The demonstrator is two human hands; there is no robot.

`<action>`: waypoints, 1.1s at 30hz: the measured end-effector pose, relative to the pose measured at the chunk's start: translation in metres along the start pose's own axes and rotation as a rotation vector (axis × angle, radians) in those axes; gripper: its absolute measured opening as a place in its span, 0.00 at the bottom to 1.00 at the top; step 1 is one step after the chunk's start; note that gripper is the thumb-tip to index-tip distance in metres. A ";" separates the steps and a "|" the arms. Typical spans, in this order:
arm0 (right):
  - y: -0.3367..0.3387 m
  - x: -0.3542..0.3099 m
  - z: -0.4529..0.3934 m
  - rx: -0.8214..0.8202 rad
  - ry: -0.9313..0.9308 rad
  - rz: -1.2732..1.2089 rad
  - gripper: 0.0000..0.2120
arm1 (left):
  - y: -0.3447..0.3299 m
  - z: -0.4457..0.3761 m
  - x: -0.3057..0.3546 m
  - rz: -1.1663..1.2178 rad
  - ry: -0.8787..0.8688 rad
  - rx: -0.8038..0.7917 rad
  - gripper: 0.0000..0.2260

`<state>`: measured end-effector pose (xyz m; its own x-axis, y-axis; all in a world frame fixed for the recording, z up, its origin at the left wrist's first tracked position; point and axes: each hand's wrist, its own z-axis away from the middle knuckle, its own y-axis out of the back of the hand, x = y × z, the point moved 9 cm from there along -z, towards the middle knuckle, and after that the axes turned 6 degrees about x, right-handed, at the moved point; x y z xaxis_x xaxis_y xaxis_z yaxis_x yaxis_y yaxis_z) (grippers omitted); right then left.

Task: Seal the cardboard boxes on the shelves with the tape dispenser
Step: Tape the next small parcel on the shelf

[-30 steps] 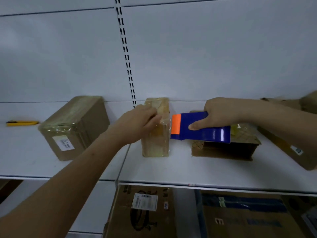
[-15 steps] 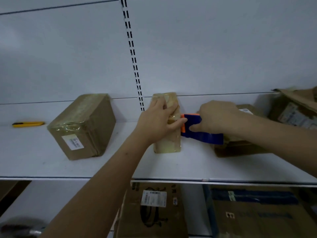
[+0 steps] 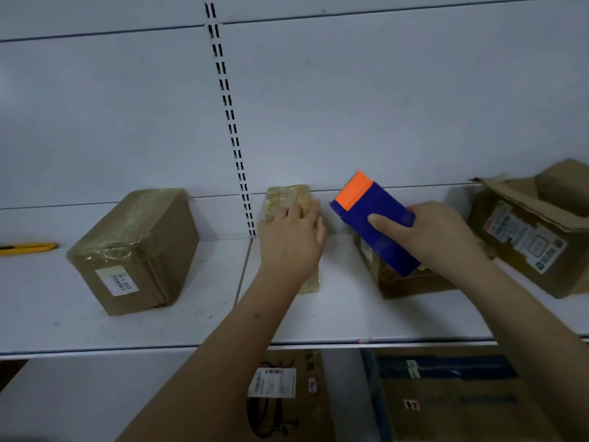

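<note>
A white shelf carries four cardboard boxes. Far right, an opened box with a shipping label has its flaps raised. At left sits a taped box with a white label on its front. Right of centre, a low box is mostly hidden by the blue tape dispenser, held in the air above it; its long axis runs diagonally, orange end pointing up-left toward the back wall. The right hand grips the dispenser, fingers curled round its body. The left hand lies flat, fingers straight, pressing the small tape-wrapped box at centre. A yellow utility knife lies far left
</note>
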<state>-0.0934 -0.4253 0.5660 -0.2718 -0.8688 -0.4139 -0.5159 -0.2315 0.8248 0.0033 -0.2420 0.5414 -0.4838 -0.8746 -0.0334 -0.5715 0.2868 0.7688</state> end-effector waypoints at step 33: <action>0.013 0.074 0.113 0.345 0.351 -0.032 0.27 | 0.093 0.043 0.094 0.988 -0.512 -0.251 0.20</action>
<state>-0.2118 -0.4429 0.5022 0.0074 -0.9724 -0.2333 -0.7744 -0.1532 0.6139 -0.1239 -0.2806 0.5822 -0.8949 -0.0305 0.4452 0.3307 0.6244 0.7076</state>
